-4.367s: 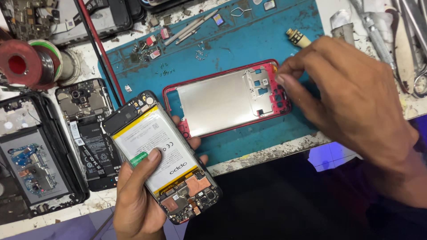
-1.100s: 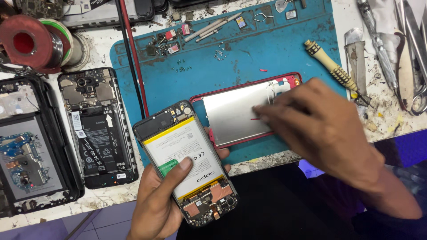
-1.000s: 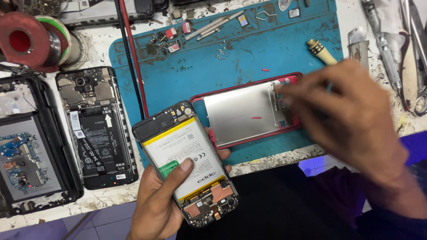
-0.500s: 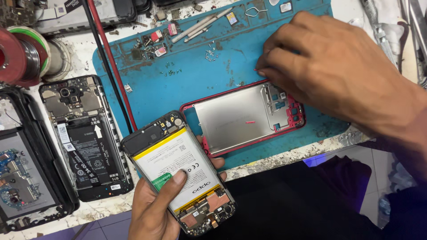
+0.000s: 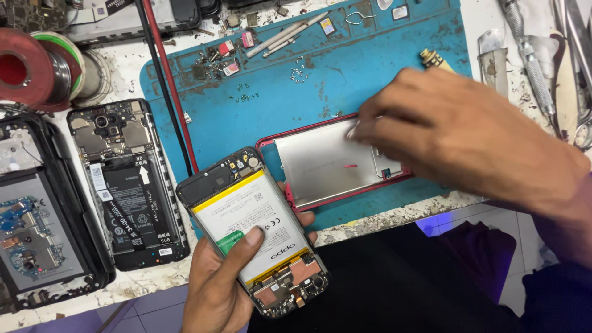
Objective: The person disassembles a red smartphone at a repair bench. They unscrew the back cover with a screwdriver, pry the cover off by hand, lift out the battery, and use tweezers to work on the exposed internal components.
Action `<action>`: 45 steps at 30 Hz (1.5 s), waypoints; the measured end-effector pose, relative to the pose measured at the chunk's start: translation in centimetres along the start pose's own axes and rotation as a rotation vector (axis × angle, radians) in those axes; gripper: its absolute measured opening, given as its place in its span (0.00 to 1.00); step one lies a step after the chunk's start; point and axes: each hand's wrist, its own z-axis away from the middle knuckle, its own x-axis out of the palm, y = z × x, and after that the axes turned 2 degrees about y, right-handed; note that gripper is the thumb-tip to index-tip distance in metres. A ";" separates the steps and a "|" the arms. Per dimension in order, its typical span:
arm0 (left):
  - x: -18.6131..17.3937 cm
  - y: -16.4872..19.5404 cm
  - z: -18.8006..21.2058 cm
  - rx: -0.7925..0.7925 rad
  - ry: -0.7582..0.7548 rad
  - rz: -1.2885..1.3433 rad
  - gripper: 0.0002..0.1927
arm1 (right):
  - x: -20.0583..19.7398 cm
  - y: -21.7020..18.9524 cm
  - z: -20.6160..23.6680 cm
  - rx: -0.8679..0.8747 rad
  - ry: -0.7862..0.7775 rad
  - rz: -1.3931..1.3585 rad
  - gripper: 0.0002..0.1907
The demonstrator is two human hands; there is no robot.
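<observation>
Head view, nearest edge first: the left hand (image 5: 216,287) at 7 o'clock grips an opened phone (image 5: 253,231) with its back removed, thumb pressed across the white battery, fingers wrapped under the right edge. Just beyond, at centre, a red-framed back cover (image 5: 320,163) lies inside-up on the blue work mat (image 5: 259,117), close to its near edge. The right hand (image 5: 456,135), at 3 o'clock, hovers over the cover's right end with fingers curled; whether the fingertips pinch anything cannot be told. At 9 o'clock two more dismantled phones (image 5: 126,182) lie on the bench. Loose screws (image 5: 299,74) sit at 12 o'clock, a solder reel (image 5: 28,68) at 10 o'clock.
</observation>
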 end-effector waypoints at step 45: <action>2.0 -1.6 -4.1 0.160 -0.521 0.372 0.38 | 0.5 16.5 12.9 0.325 0.212 -0.100 0.41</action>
